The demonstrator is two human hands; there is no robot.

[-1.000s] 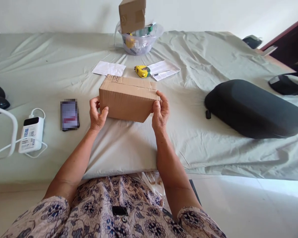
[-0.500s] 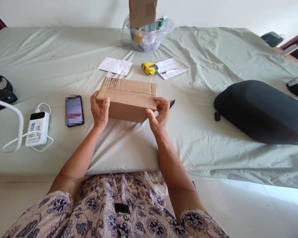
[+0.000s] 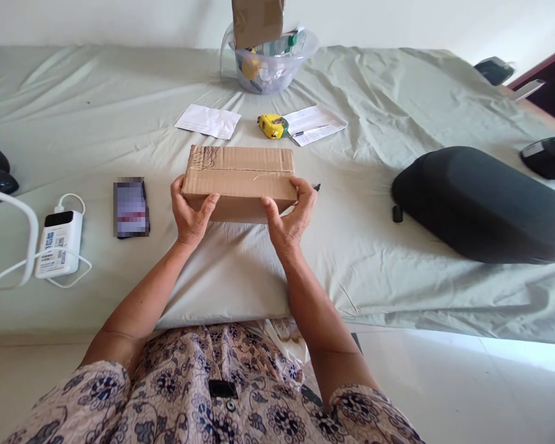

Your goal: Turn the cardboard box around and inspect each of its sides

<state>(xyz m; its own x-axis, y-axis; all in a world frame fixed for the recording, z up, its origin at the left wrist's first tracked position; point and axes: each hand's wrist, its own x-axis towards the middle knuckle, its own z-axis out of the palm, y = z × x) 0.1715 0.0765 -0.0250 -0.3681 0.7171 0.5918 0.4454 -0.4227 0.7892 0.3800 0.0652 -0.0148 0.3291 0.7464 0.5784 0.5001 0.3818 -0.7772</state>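
A brown cardboard box (image 3: 243,179) with dark scribbles on its far left corner is between my two hands, near the front of the cloth-covered table. My left hand (image 3: 193,213) grips its left end, thumb on the near side. On the right end my right hand (image 3: 288,213) is closed in the same way, its thumb also against the near side. Most of the fingers are hidden behind the box ends. A small dark object (image 3: 317,187) shows just past my right fingers; I cannot make out its kind.
Behind the box lie a white paper (image 3: 208,121), a yellow tape measure (image 3: 272,126) and a pen (image 3: 309,131) on another sheet (image 3: 326,123). A filled clear basket (image 3: 277,71) stands at the wall. Leftward are a phone (image 3: 132,208) and power bank (image 3: 60,243); rightward, a black case (image 3: 481,206).
The box has turned slightly, so its near edge lies straighter across my view. Both thumbs have moved inward along its near side. The whole view has shifted a little.
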